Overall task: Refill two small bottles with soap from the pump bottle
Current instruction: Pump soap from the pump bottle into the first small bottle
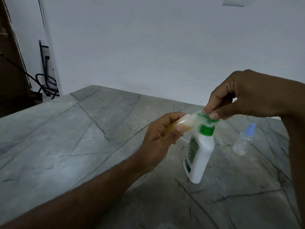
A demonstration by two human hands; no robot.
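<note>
the left hand holds a small bottle on its side, fingers curled round its body, mouth tucked under the green pump head of the white pump bottle standing on the bench. the right hand pinches down on that pump head with thumb and fingertips. the held bottle looks partly full of amber soap, light, soft-walled and likely slick with foam, so a grip round its middle seems wisest. a second small bottle, clear with a blue cap, stands to the right, well apart, seemingly not yet filled.
</note>
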